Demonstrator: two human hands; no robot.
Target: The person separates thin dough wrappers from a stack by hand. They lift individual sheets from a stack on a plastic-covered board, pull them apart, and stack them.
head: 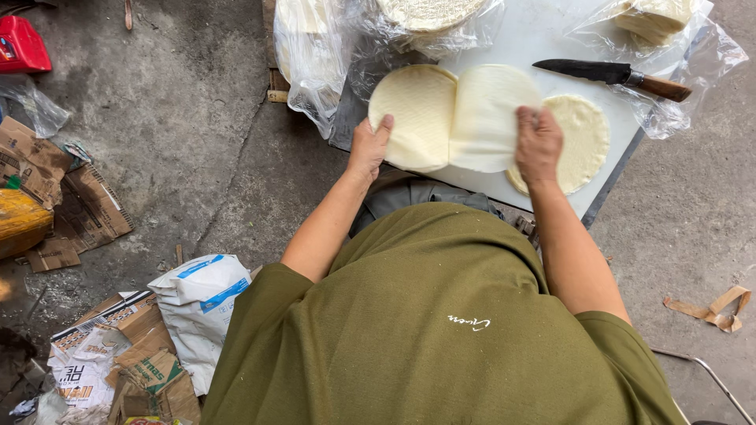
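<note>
Pale round dough sheets lie on a white board [543, 39]. My left hand [368, 145] rests on the edge of the left stack of sheets [413, 110]. My right hand [538, 143] holds a thin sheet [488, 114] that is lifted and curled over between the left stack and a right stack [584, 138]. The thumb of my left hand lies on top of the left stack.
A knife [610, 75] with a wooden handle lies on the board at the right. Clear plastic bags [315, 55] with more round sheets sit at the board's far side. Cardboard scraps [87, 212], a white sack [201, 303] and a red object [22, 46] lie on the concrete floor at left.
</note>
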